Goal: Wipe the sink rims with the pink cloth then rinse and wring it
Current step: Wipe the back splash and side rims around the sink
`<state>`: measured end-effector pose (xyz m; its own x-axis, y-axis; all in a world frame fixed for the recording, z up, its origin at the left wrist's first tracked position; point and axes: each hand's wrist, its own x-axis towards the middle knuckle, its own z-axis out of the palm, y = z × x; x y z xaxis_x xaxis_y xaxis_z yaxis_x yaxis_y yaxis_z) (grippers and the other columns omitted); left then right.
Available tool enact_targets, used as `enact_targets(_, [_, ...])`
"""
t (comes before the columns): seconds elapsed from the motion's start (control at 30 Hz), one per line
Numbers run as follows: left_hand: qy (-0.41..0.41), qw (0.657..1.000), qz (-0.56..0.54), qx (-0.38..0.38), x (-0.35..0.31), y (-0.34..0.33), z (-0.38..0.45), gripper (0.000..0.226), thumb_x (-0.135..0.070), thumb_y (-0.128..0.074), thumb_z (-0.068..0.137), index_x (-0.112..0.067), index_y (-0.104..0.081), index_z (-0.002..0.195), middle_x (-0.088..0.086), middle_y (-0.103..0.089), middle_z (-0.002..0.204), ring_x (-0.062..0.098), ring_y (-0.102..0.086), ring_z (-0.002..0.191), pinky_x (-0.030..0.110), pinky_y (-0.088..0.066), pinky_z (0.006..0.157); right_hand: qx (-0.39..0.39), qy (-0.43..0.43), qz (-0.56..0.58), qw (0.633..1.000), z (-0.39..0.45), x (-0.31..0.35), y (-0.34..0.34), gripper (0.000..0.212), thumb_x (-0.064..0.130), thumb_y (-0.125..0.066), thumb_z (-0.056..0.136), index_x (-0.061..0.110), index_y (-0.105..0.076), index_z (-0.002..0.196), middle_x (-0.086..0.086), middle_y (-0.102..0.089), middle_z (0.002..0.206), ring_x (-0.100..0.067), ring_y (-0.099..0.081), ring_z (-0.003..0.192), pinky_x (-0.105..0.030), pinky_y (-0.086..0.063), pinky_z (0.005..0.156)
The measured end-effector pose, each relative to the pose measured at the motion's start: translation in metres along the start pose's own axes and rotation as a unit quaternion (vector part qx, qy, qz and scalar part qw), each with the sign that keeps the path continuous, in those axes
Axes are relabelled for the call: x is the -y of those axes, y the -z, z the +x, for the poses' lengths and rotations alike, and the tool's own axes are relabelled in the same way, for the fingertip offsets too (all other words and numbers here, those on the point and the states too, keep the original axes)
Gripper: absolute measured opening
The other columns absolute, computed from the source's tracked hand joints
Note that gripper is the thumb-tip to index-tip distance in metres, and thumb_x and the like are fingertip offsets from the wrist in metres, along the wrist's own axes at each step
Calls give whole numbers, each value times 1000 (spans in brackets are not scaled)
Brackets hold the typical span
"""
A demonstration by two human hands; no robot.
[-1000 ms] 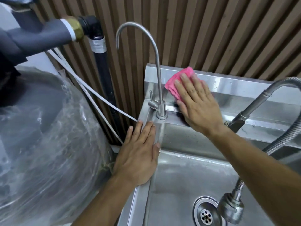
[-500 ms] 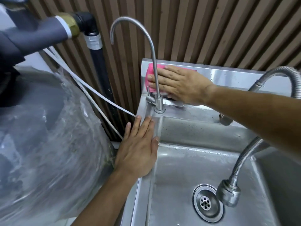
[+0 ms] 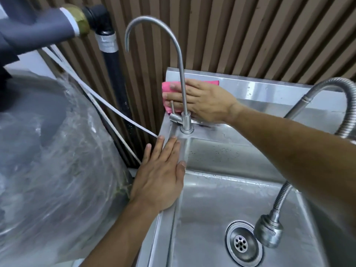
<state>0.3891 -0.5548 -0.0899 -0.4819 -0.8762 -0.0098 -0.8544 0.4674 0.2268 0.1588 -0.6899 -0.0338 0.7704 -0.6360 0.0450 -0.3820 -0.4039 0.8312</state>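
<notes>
Two bare forearms, no sleeves in view. Left hand (image 3: 160, 179) and right hand (image 3: 202, 102) wear no gloves, rings, watch or bands. Fingernails are short; dark smudges mark several fingers and knuckles.

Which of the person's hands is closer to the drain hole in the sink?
Left. The left hand rests flat on the sink's left rim, up and left of the drain. The right hand presses the pink cloth against the back wall, much farther away.

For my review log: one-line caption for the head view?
Right hand presses pink cloth on sink backsplash behind gooseneck tap; left hand flat on rim.
</notes>
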Motion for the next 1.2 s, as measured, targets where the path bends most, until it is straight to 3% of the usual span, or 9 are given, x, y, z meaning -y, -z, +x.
enact_targets(0.07, [-3, 1000, 0, 3, -1, 1, 0, 71, -50, 2, 98, -23, -5, 164, -10, 3, 172, 14, 14, 158, 40, 10, 128, -26, -179, 117, 977, -27, 11, 9, 61, 40, -31, 112, 22, -8, 166, -5, -7, 174, -30, -4, 160, -46, -6, 131])
enact_targets(0.17, [-5, 1000, 1, -1, -3, 1, -1, 74, -50, 3, 97, -20, -12, 164, -7, -4, 172, 17, 8, 159, 42, 5, 129, -21, -461, 231, 857, -60, 43, 23, 58, 38, -31, 113, 20, -13, 166, -8, -11, 173, -34, -6, 160, -46, -5, 131])
enact_targets(0.27, [-5, 1000, 13, -3, -4, 0, -1, 72, -48, 1, 99, -19, -14, 163, -5, -7, 172, 18, 6, 159, 43, 3, 129, -23, -573, 249, 780, -52, 58, 31, 58, 35, -30, 113, 14, -15, 165, -13, -11, 173, -38, -5, 159, -50, -4, 130])
enact_targets(0.47, [-1, 1000, 23, 6, -3, 0, 1, 76, -50, 7, 94, -23, -3, 165, -10, 6, 172, 13, 17, 157, 39, 11, 127, -49, -310, 211, 926, 16, 27, 23, 60, 34, -34, 112, 14, -13, 165, -10, -10, 173, -30, -7, 160, -45, -3, 131])
enact_targets(0.57, [-4, 1000, 14, 7, -1, 0, 1, 77, -53, 10, 92, -25, 1, 164, -13, 9, 171, 10, 22, 155, 35, 15, 125, -63, -281, 202, 936, 12, 14, 17, 57, 37, -34, 113, 17, -22, 164, -8, -22, 171, -31, -17, 159, -45, -12, 130])
enact_targets(0.7, [-4, 1000, 7, 14, -2, 0, 0, 77, -54, 10, 92, -26, 2, 163, -14, 10, 170, 9, 24, 154, 35, 15, 125, -62, -425, 237, 871, -29, 38, 16, 53, 35, -30, 114, 18, -25, 164, -8, -23, 171, -34, -17, 158, -49, -15, 129])
enact_targets(0.83, [0, 1000, 9, 13, -3, 1, 1, 79, -54, 14, 90, -27, 5, 163, -15, 15, 169, 9, 27, 153, 35, 18, 124, -81, -629, 262, 728, -65, 50, 13, 51, 36, -31, 112, 16, -35, 159, -8, -30, 167, -40, -21, 155, -52, -17, 127])
enact_targets(0.97, [0, 1000, 15, 0, -3, -1, 1, 79, -53, 14, 90, -26, 5, 163, -13, 13, 170, 11, 25, 154, 36, 17, 125, -119, -679, 269, 673, -26, 48, 23, 46, 28, -39, 111, 11, -43, 154, -9, -40, 161, -42, -26, 150, -55, -22, 123])
enact_targets(1.2, [-5, 1000, 8, -6, 1, -4, 2, 78, -54, 8, 94, -24, -9, 164, -11, -1, 172, 12, 15, 157, 38, 9, 126, -114, -486, 230, 836, -4, 32, 21, 47, 29, -40, 111, 10, -44, 153, -12, -50, 150, -39, -42, 138, -51, -28, 120])
